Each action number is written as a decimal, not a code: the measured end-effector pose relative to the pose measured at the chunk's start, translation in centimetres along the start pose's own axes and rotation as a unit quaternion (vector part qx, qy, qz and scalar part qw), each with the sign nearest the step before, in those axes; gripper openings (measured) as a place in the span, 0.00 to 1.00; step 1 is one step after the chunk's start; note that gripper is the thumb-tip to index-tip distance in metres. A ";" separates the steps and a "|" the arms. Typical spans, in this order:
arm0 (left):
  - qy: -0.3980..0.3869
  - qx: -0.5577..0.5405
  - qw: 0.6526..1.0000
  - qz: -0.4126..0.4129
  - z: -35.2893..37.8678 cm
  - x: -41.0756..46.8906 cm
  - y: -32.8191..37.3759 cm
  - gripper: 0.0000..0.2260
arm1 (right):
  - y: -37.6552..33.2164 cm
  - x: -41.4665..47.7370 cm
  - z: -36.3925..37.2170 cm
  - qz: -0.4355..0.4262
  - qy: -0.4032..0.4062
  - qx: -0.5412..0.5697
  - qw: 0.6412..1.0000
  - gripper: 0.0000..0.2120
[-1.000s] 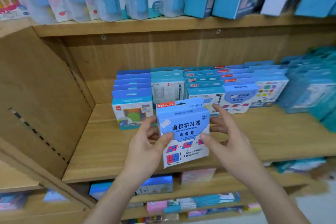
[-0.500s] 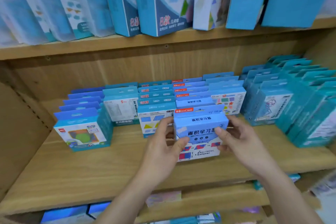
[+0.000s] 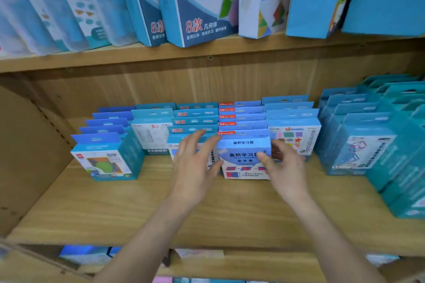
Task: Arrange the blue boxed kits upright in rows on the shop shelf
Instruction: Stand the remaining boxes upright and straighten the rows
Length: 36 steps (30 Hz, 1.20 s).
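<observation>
Boxed kit [image 3: 243, 151] now stands upright on shelf [image 3: 138, 209].

- The blue boxed kit [image 3: 242, 163], held in the air in front of the shelf [image 3: 147, 209] a second ago, now stands upright on the board.
- It now sits at the front of the red-tabbed row [image 3: 241, 117], close against the box behind. Half a second ago it was still being lowered there.
- Left hand [image 3: 195, 165]: grip released. The fingers have straightened and spread over the neighbouring row [image 3: 195, 121], thumb beside the kit's left edge.
- Right hand [image 3: 285, 170]: shifted to the kit's right front corner, thumb on the face.
</observation>
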State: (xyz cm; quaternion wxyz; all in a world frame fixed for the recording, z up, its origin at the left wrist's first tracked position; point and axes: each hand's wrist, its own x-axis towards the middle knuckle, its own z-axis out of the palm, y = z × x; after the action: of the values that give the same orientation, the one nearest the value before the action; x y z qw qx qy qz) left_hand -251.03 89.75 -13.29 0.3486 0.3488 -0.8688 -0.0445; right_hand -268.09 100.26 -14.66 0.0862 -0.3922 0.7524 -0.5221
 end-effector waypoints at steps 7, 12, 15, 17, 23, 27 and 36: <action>-0.038 0.087 0.995 0.002 1.0 0.2 -0.3 0.25 | 0.5 -0.6 0.6 -0.043 0.017 -0.045 0.998 0.22; 0.008 0.098 0.995 0.011 0.9 0.1 -1.0 0.24 | 0.1 -0.2 0.4 -0.018 -0.022 -0.095 0.995 0.17; 0.030 0.092 0.995 -0.035 0.3 0.2 -2.1 0.26 | 0.0 0.1 0.3 0.010 -0.057 -0.096 0.994 0.14; 0.026 0.083 0.995 -0.050 0.1 0.4 -2.6 0.28 | -0.2 0.5 0.3 0.026 -0.080 -0.085 0.993 0.14; 0.013 0.050 0.998 -0.031 1.2 0.5 -2.7 0.30 | -0.5 0.8 0.6 0.032 -0.096 -0.098 0.990 0.13; 0.021 0.068 0.997 -0.036 1.5 0.5 -2.5 0.30 | -0.6 0.6 0.4 0.029 -0.100 -0.097 0.990 0.13; 0.009 0.124 0.991 -0.047 1.4 0.3 -1.7 0.29 | -0.5 0.5 0.0 0.006 -0.102 -0.127 0.987 0.14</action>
State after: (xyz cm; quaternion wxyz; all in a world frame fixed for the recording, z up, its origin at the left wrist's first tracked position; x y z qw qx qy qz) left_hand -251.08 87.99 -14.72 0.3075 0.4303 -0.8472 0.0505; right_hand -268.19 99.79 -14.07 0.1152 -0.4470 0.8021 -0.3789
